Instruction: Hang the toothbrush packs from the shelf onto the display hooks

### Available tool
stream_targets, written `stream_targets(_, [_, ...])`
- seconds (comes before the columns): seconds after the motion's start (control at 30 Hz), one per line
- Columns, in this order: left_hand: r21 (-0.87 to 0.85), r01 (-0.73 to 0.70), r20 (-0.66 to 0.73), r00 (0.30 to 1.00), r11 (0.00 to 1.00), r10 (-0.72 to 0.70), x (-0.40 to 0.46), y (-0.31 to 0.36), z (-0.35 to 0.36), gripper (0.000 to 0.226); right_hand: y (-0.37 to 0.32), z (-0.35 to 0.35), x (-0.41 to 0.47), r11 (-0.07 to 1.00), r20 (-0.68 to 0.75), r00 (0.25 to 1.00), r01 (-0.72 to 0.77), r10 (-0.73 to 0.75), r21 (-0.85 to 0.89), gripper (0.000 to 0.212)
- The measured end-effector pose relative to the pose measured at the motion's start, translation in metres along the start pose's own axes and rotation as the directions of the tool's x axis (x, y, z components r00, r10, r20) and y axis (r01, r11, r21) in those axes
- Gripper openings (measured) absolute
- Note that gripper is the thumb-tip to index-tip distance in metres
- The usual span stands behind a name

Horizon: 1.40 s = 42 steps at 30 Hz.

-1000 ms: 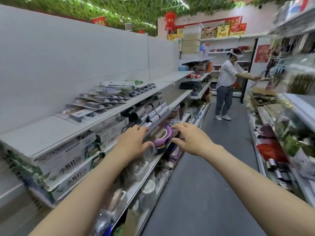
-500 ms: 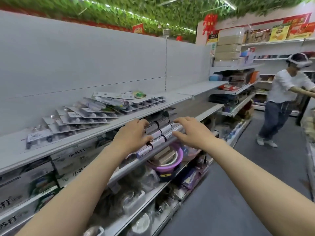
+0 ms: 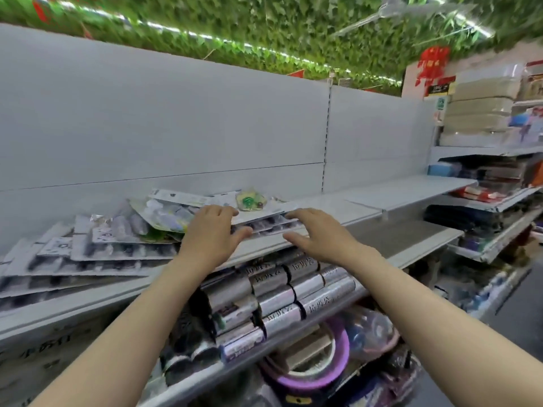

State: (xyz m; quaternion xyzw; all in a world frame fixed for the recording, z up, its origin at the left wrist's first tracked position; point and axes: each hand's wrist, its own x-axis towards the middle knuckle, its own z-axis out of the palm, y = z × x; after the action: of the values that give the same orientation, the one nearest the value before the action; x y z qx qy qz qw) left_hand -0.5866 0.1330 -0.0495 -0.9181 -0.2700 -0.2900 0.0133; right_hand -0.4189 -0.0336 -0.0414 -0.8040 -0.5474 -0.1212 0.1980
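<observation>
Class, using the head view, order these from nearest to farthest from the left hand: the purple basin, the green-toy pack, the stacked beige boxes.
1. Green-toy pack, just right of the left hand, on the shelf.
2. Purple basin, lower shelf, below.
3. Beige boxes, far upper right.

Packs lying stacked on shelf at 9 o'clock; rolls sitting beneath at 6; both hands hovering between.

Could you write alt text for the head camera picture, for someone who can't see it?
A person's left hand and right hand, fingers spread, reach over a heap of flat toothbrush packs lying on a grey shop shelf. Silver rolls fill the shelf below, under a leafy green ceiling.
</observation>
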Motion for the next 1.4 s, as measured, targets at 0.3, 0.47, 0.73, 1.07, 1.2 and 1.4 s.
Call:
stream_targets(0.3, [0.175,0.173,0.067,0.980,0.969,-0.187,0.080,0.001,0.047,0.060,0.059,0.028,0.118,0.971,0.032,0.998,0.040,-0.049,0.236,0.052])
stream_targets(0.47, [0.221,0.330,0.092,0.930,0.918,-0.357,0.089,-0.010,0.058,0.062,0.060,0.040,0.172,0.948,0.187,0.982,-0.032,-0.029,0.316,0.073])
stream_targets(0.73, [0.180,0.486,0.078,0.860,0.855,-0.505,0.099,-0.005,0.057,0.063,0.059,0.061,0.222,0.968,0.351,0.935,-0.046,-0.044,0.246,0.126])
stream_targets(1.07, [0.274,0.514,0.149,0.812,0.813,-0.564,0.109,-0.008,0.061,0.061,0.083,0.058,0.223,0.837,0.301,0.948,-0.085,-0.099,0.540,0.075])
stream_targets(1.2, [0.242,0.474,0.137,0.847,0.847,-0.513,0.110,-0.008,0.060,0.059,0.089,0.060,0.221,0.718,0.180,0.983,-0.105,-0.029,0.688,0.049])
stream_targets(1.4, [0.162,0.387,0.119,0.906,0.908,-0.407,0.116,-0.005,0.059,0.042,0.099,0.057,0.222,0.494,0.034,0.996,-0.069,0.081,0.867,0.047])
